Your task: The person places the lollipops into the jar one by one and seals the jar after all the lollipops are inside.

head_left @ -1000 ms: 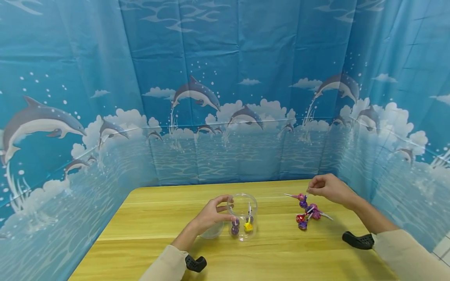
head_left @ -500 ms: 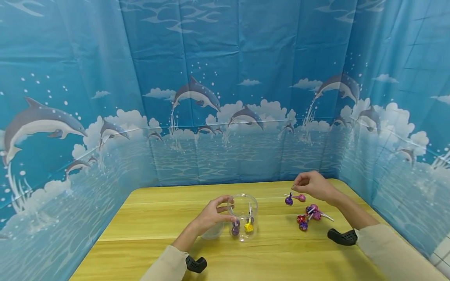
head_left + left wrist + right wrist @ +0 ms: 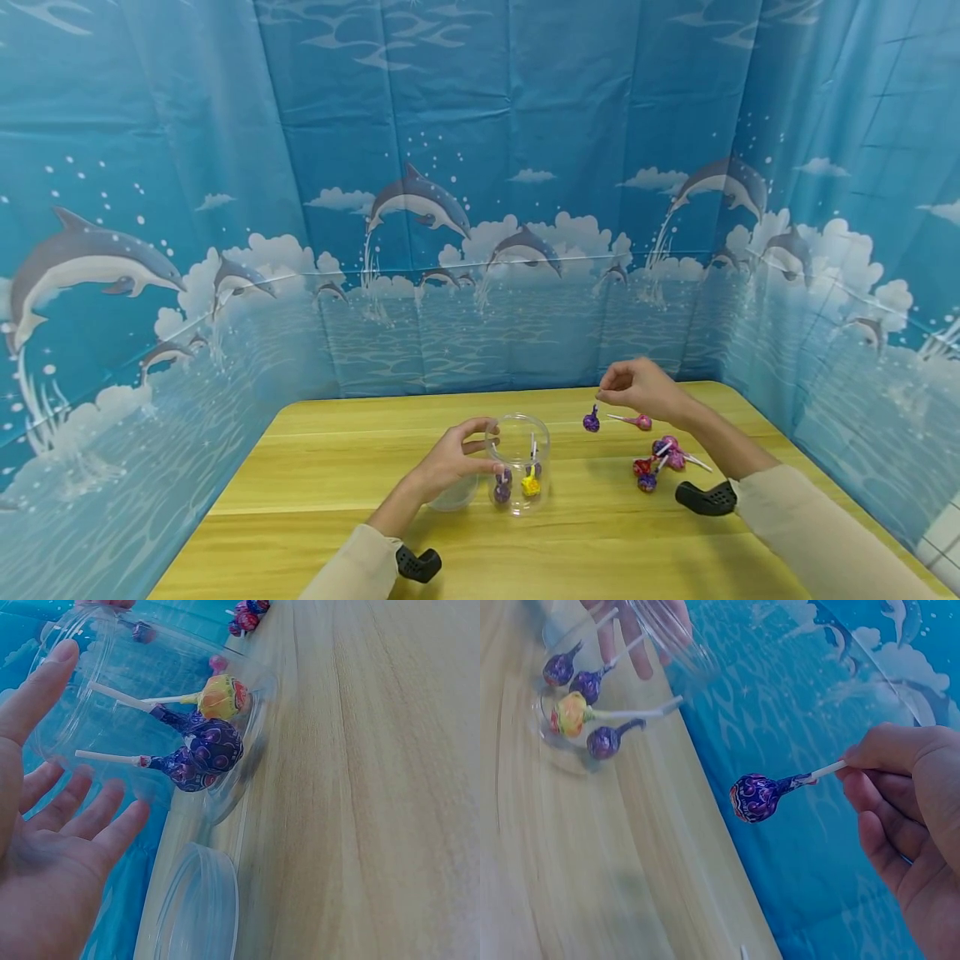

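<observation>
A clear plastic jar (image 3: 545, 450) stands upright near the middle of the table. My left hand (image 3: 452, 457) holds its side, thumb and fingers around the wall near the rim. Inside it lean a yellow lollipop (image 3: 223, 697) and several purple lollipops (image 3: 214, 746), sticks upward. To the jar's right, my right hand (image 3: 647, 390) pinches the stick end of another purple lollipop (image 3: 591, 422), its head hanging down above the table. Beneath that hand lies a pink lollipop (image 3: 641, 422). Nearer me is a small pile of red, pink and purple lollipops (image 3: 647, 482).
A translucent round lid (image 3: 199, 907) lies on the table left of the jar, partly behind my left hand in the head view. The wooden table (image 3: 315, 500) ends at a blue dolphin-print curtain (image 3: 480, 333) along the back and sides.
My right hand has lifted the purple lollipop from beside the pink one and carried it left towards the jar. The left hand and jar have stayed in place.
</observation>
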The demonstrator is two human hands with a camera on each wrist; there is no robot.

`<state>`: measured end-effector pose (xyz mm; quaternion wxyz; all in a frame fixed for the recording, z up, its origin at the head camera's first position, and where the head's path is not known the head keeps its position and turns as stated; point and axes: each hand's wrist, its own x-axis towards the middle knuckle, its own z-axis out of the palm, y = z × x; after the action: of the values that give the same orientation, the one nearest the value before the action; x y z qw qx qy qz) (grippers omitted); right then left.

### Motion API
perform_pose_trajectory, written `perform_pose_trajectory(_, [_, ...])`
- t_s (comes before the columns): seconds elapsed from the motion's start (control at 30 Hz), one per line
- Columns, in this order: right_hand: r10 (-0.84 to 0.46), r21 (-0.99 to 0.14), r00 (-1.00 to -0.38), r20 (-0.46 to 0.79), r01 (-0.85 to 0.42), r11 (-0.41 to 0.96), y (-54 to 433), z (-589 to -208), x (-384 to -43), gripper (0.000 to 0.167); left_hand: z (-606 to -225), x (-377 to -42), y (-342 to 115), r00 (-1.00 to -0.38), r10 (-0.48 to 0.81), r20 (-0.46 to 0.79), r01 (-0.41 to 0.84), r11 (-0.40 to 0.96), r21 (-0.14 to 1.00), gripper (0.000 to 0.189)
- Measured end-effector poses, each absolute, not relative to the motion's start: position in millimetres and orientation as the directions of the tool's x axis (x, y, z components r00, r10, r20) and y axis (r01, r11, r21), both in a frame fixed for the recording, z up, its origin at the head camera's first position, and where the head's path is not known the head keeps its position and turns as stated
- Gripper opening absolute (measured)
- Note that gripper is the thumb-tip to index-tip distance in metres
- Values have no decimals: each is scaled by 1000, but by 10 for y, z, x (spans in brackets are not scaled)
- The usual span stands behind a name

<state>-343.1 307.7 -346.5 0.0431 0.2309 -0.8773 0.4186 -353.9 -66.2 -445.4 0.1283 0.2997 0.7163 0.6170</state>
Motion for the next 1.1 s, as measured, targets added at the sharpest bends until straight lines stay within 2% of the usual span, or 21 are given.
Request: perform_pose_trajectory(1.1, [-494, -668, -807, 323, -565, 485, 2357, -3223, -3493, 12, -4423, -3554, -661, -780, 601, 175, 257, 52, 965, 69])
